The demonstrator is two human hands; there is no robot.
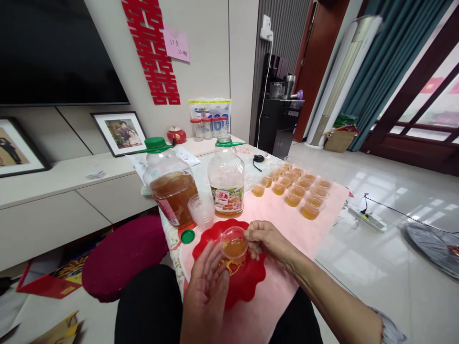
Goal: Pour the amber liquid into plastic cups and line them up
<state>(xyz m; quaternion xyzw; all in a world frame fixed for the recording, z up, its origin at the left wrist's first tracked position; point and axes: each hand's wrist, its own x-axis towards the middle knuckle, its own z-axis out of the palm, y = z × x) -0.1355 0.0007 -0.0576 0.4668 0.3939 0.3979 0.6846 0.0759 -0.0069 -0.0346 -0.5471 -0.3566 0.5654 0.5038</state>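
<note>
A small clear plastic cup [234, 246] with amber liquid is held over a scalloped red tray [247, 286]. My right hand [267, 239] pinches the cup's rim from the right. On the cup's left side, my left hand [210, 282] has its fingers apart, close to the wall; whether they touch it I cannot tell. Behind the tray stands an uncapped big bottle [226, 179] with a little liquid at its bottom. To its left is a capped bottle [172, 191], over half full of brown liquid. A stack of clear cups [201, 210] leans between them, near a green cap [187, 236].
Several filled cups [296, 195] stand in rows at the right of the pink-covered table [278, 306]. Farther back are a black tape measure [258, 158] and red-lidded jars [206, 128]. A maroon stool [122, 255] is at left; a power strip [367, 217] lies on the floor.
</note>
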